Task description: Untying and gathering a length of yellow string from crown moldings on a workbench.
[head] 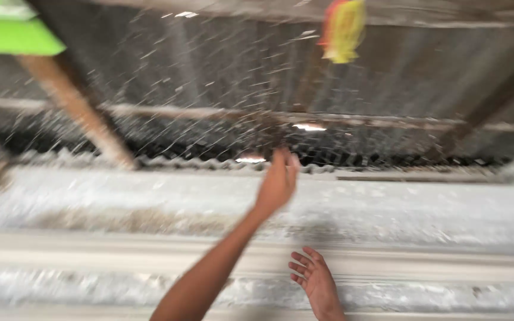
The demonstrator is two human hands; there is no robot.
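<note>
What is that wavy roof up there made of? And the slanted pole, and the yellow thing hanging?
The picture is blurry, so these are guesses. The roof looks like grey corrugated metal sheet, dull, with ridges running down it. The slanted pole looks like bare brown wood, unpainted. The yellow thing looks like soft plastic or cloth, bright with a red edge. The left hand reaches up toward the roof's edge.

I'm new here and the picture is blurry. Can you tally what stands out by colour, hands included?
Bare hands: 2, the left hand raised toward the wire mesh, the right hand lower, open
Green panel: 1
Yellow and red hanging thing: 1
Brown wooden post: 1
Total: 5
</note>
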